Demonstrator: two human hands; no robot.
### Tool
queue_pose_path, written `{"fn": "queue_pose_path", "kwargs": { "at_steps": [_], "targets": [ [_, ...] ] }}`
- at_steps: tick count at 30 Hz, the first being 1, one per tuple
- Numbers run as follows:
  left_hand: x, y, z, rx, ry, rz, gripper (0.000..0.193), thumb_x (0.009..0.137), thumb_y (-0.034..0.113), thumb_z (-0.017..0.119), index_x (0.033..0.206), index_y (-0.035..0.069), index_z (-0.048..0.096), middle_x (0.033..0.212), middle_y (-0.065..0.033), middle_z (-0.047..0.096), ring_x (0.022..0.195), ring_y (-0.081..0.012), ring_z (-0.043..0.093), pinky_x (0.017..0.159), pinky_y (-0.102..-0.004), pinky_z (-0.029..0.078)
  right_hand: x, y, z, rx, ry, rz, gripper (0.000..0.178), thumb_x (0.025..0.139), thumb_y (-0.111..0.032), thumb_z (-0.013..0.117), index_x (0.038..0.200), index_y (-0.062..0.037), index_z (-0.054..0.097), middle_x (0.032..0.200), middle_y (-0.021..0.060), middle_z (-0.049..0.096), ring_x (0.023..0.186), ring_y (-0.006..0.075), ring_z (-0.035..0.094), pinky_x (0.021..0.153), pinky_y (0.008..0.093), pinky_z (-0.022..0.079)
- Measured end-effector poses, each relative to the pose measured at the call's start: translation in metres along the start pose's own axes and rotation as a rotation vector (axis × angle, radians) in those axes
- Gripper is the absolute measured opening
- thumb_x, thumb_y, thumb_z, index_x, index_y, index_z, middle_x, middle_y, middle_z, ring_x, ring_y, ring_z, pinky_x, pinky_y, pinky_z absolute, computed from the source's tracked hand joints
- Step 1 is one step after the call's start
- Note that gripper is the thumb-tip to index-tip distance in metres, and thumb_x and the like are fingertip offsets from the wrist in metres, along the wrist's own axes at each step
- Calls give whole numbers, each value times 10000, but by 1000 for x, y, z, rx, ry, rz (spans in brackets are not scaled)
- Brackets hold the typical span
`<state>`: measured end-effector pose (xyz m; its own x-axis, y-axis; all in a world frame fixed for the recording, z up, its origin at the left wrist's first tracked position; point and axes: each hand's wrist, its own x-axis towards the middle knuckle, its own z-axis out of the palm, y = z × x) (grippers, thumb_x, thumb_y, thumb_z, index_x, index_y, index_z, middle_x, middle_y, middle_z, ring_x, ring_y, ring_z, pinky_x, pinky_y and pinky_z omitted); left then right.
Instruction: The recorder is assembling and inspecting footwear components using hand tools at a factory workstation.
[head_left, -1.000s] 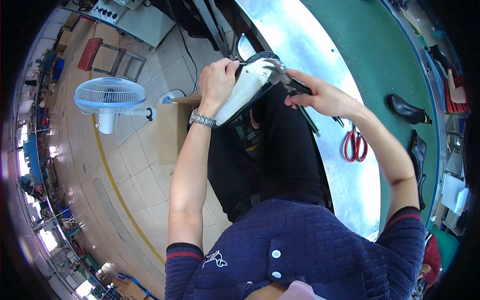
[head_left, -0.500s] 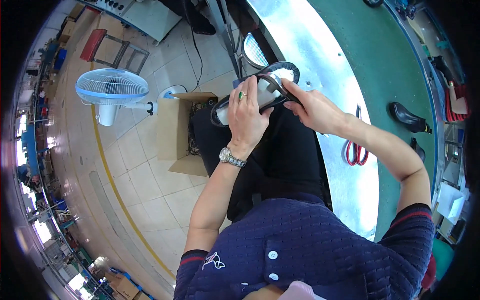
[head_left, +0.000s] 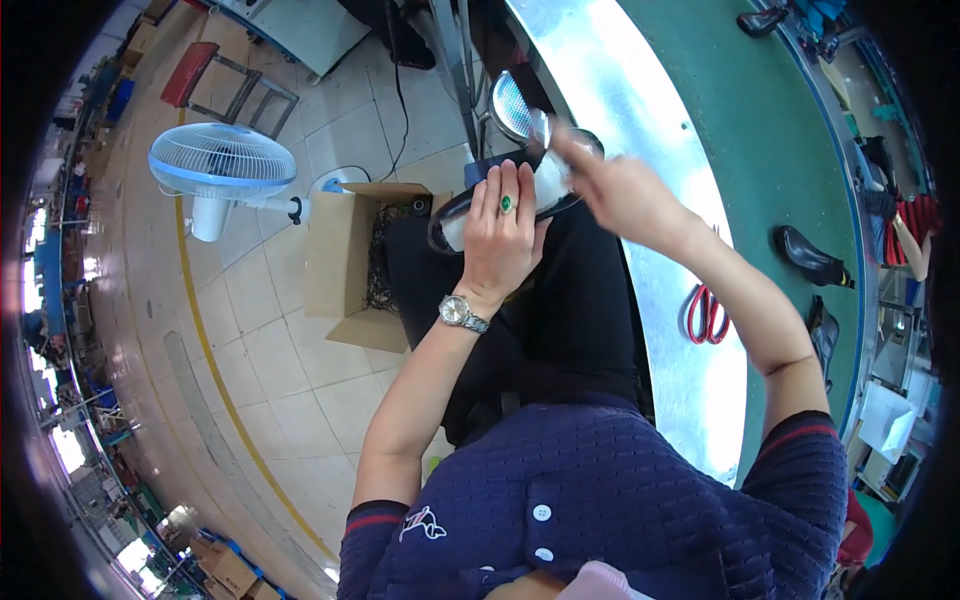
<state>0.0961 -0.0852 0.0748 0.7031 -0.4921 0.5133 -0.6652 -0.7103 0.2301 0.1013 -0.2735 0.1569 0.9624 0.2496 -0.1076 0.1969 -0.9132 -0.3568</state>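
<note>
A black shoe (head_left: 553, 185) lies tilted across my lap with its pale underside up and dark edges round it. My left hand (head_left: 498, 232) is closed over its middle, fingers pressed across the pale surface. Over the far right end of the shoe is my right hand (head_left: 628, 200), its fingers curled and smeared by motion. A tool with a shiny metal end (head_left: 541, 128) sticks out from those fingers; blur hides its exact kind. Red-handled scissors (head_left: 706, 314) lie on the metal bench top, to the right of my lap.
An open cardboard box (head_left: 335, 255) with dark stringy scraps stands left of my legs. Beyond it is a white-and-blue fan (head_left: 222, 165). A round lamp-like fixture (head_left: 511, 104) sits past the shoe. Black shoes (head_left: 806, 254) rest on the green conveyor belt (head_left: 740, 150) at right.
My right hand has lifted off the shoe with the tool and now moves fast above it. The left hand still holds the shoe in about the same place. Shoes on the belt have shifted slightly.
</note>
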Motion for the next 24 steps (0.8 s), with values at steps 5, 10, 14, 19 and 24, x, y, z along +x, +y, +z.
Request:
{"fn": "queue_pose_path", "kwargs": {
  "at_steps": [5, 10, 14, 19, 24],
  "targets": [
    [-3, -3, -3, 53, 12, -27, 678, 762, 232, 738, 1329, -54, 501, 1297, -240, 547, 1182, -378, 545, 1013, -447, 434, 6, -13, -21, 171, -73, -40, 493, 956, -187, 539, 1418, -132, 379, 721, 240, 637, 702, 427, 645, 629, 530, 478],
    [1, 1, 2, 47, -1, -48, 672, 763, 224, 743, 1328, -45, 500, 1308, -242, 541, 1185, -378, 547, 1006, -447, 439, 6, 6, 1, 150, 58, 3, 508, 967, -161, 544, 1446, -98, 389, 624, 141, 605, 538, 285, 622, 565, 377, 490],
    [-2, 0, -1, 56, 14, -52, 661, 760, 205, 746, 1318, -54, 504, 1308, -247, 540, 1191, -375, 545, 1007, -446, 437, 7, -10, -8, 242, 72, 24, 504, 970, -166, 543, 1440, -81, 383, 623, 146, 598, 537, 277, 615, 576, 381, 486],
    [-1, 5, -2, 32, -6, -59, 621, 777, 181, 732, 1301, -69, 510, 1325, -259, 516, 1213, -386, 524, 1016, -458, 429, 9, 3, 0, 22, -12, -1, 517, 976, -179, 535, 1452, -87, 357, 622, 147, 607, 528, 300, 608, 552, 383, 474],
    [-2, 5, 0, 12, 40, -70, 615, 768, 152, 738, 1283, -87, 501, 1274, -254, 519, 1213, -404, 507, 1028, -466, 421, 4, -13, 4, 257, 225, -43, 559, 965, -181, 546, 1473, -123, 319, 641, 181, 613, 540, 363, 590, 543, 428, 461]
  ]
}}
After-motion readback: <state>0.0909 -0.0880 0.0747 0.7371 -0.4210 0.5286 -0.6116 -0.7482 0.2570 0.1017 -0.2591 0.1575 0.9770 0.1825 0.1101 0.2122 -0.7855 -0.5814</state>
